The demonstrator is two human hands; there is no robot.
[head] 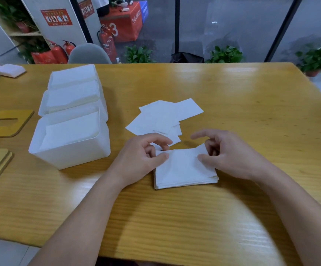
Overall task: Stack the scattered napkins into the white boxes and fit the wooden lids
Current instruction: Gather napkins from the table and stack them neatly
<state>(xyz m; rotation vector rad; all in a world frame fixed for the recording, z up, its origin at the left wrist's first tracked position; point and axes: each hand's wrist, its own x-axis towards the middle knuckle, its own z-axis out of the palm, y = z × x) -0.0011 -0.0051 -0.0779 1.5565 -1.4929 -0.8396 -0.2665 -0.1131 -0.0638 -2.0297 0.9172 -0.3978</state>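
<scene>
I'm pinching the squared stack of white paper napkins (184, 167) between both hands, left hand (142, 160) and right hand (230, 156) curled on opposite edges; the nearest open white plastic box (69, 156) is lying leftward, closer to my left.

A glossy wooden table (232, 96) filled the near view. Beyond it stood a grey chair (89, 54), red fire extinguishers (108, 43), potted plants (225, 54) and dark-framed glass panels (177, 24).

Napkin stack (184, 169): white, squared, flat on the table near its front edge; scattered napkins (165, 117): loose overlapping sheets just behind the stack; white boxes (69, 154): three, open-topped, in a row at left, each holding napkins; wooden lids (4, 122): slotted, flat, left of the boxes, unfitted.
</scene>
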